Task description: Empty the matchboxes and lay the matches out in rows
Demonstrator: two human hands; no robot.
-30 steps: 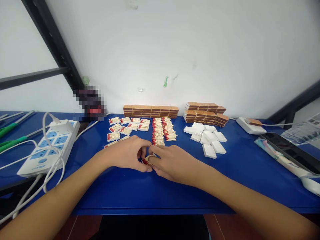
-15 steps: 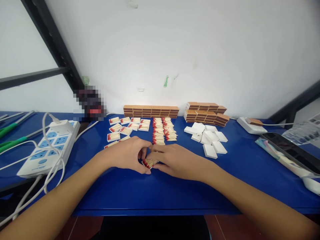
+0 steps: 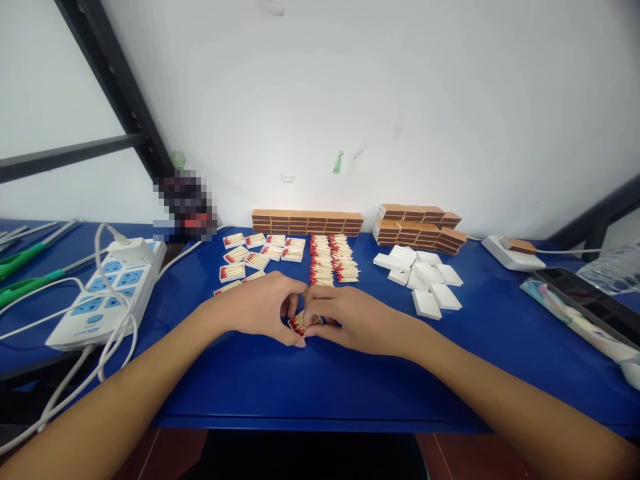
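Note:
Between my hands, a small matchbox tray (image 3: 297, 324) filled with red-tipped matches rests at the middle of the blue table, partly hidden by my fingers. My left hand (image 3: 265, 303) curls around its left side, thumb at the near edge and fingers at the far edge. From the right, my right hand (image 3: 353, 317) bends its fingers down over the matches in the tray, thumb and fingertips close together on them. Just beyond my fingertips lie two rows of loose matches (image 3: 321, 257). Filled matchbox trays (image 3: 257, 261) stand to the left, several of them.
Stacked brown matchboxes (image 3: 307, 223) line the wall, with more stacks (image 3: 420, 233) at right. White empty trays (image 3: 427, 273) lie piled before them. A power strip (image 3: 107, 300) with looping cables sits left. On the right are a phone (image 3: 590, 300) and a white adapter (image 3: 510, 255).
My right fingers have drawn up into a tighter bend over the matches in the tray. My left hand keeps its hold. The whole view has shifted slightly.

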